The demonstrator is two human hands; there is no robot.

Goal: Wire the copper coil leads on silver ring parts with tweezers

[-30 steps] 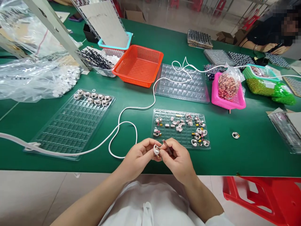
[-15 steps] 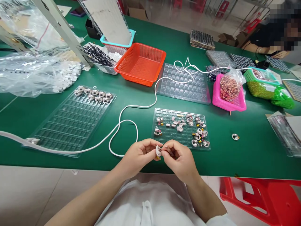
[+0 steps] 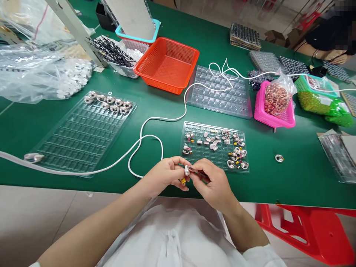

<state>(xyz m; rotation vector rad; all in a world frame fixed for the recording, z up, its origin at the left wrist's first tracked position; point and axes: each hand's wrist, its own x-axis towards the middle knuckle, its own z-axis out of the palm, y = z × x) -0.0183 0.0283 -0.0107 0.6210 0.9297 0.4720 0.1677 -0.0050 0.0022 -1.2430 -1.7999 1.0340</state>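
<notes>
My left hand pinches a small silver earbud shell between thumb and fingers. A yellow tab hangs below the shell by my left fingertips. Closed around a dark, slim metal tool that looks like tweezers, my right hand brings its tip against the shell. Just beyond both hands lies a clear tray with small white pieces and several earbud shells with yellow and pink parts. One more shell rests alone on the green table to the right.
A second clear tray with silver shells stands at left, crossed by a white cable. Farther back are an orange basket, an empty-looking clear tray and a pink basket. A co-worker's arm shows at far right.
The shell has been turned between my fingers, and its yellow tab now shows lower left. My left fingers have spread slightly below it. The whole view has shifted a little.
</notes>
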